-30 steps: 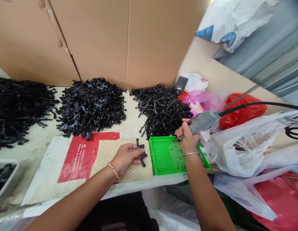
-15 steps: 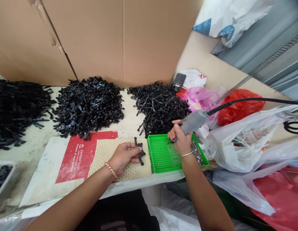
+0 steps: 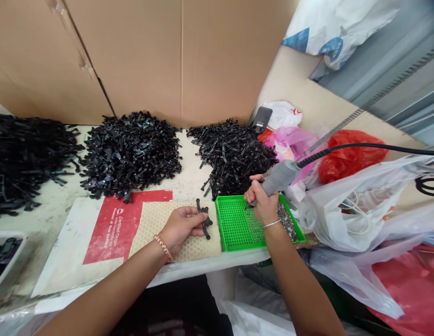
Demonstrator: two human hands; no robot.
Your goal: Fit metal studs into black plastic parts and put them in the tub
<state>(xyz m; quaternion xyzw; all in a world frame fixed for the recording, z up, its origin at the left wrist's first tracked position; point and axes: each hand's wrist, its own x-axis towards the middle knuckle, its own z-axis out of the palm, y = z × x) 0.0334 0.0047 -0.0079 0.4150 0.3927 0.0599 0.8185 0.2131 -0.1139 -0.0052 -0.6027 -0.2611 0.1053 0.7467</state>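
Note:
My left hand (image 3: 181, 228) rests on a beige honeycomb-textured mat (image 3: 174, 238), its fingers pinching a small black plastic part (image 3: 204, 223). My right hand (image 3: 261, 203) grips a grey rotary tool handpiece (image 3: 281, 177) trailing a black cable (image 3: 357, 147). The tool's tip points down near the left side of a bright green perforated tray (image 3: 236, 233). My hand hides the exact tip. A heap of small metallic bits (image 3: 287, 221) lies in the tray's right corner.
Several large piles of black plastic parts (image 3: 131, 156) line the table's back edge against a cardboard wall (image 3: 181, 56). A grey bin (image 3: 6, 256) holding black parts sits at the lower left. Plastic bags (image 3: 343, 214) crowd the right side, with a phone (image 3: 262, 119) behind them.
My right hand and the tool have shifted left over the green tray, uncovering more of the metallic bits. The left hand still holds the black part, and the view has moved slightly.

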